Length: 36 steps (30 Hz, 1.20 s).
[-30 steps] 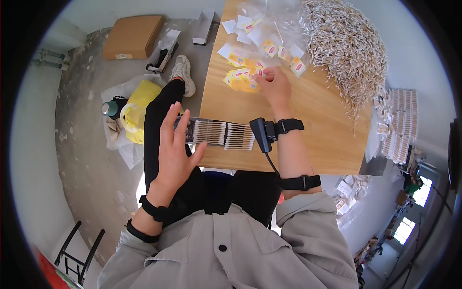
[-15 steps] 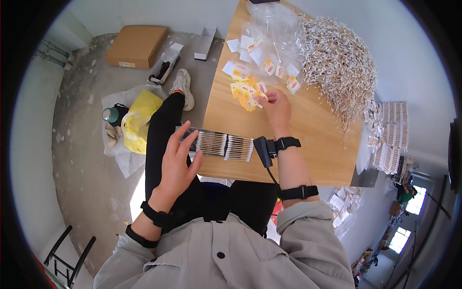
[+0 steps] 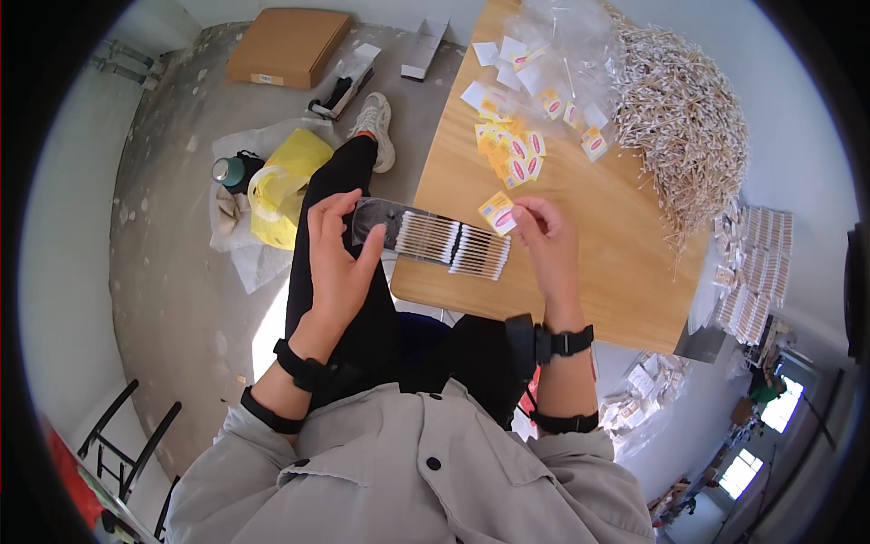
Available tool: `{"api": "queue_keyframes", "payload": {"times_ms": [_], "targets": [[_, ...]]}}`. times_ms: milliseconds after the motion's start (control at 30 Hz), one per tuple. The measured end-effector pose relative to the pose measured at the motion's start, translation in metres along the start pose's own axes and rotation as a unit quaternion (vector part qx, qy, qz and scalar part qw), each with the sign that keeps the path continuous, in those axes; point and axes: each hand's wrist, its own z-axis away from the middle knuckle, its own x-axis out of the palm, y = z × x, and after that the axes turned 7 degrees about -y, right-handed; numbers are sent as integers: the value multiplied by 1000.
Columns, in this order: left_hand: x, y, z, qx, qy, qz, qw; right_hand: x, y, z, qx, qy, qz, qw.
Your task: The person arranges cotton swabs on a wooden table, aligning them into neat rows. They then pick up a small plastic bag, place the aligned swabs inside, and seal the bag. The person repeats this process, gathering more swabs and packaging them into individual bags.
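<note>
A clear plastic sleeve (image 3: 377, 216) with cotton swabs (image 3: 426, 238) side by side in two groups reaches over the table's near left edge. My left hand (image 3: 335, 263) grips its left end, fingers curled at the far side and thumb along the near side. Pinched between the thumb and fingers of my right hand (image 3: 547, 238) is a small yellow and white printed card (image 3: 496, 214), just above the right group of swabs. Farther back lies a loose pile of similar cards (image 3: 512, 152).
A big heap of loose cotton swabs (image 3: 680, 118) covers the table's far right. Clear plastic bags (image 3: 580, 45) lie beside it. Stacked swab packs (image 3: 757, 263) stand beyond the right edge. On the floor at left are a cardboard box (image 3: 288, 47), a yellow bag (image 3: 288, 186) and a bottle (image 3: 228, 170).
My right hand has drawn back from the card pile with one card, toward the swabs. My left fingers have closed around the sleeve's end. The whole view has shifted.
</note>
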Motion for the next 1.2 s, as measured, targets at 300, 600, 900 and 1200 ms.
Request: {"api": "queue_keyframes", "payload": {"times_ms": [300, 600, 900, 1200], "targets": [[11, 28, 7, -140, -247, 267, 921, 57, -9, 38, -27, -92, -12, 995], [16, 22, 10, -108, -211, 216, 947, 60, 4, 46, -10, -69, -57, 996], [24, -43, 0, -103, -15, 123, 987, 57, 10, 33, 39, 27, -7, 999], [32, -57, -11, -284, -131, 418, 853, 77, 30, 36, 9, 46, 91, 995]]}}
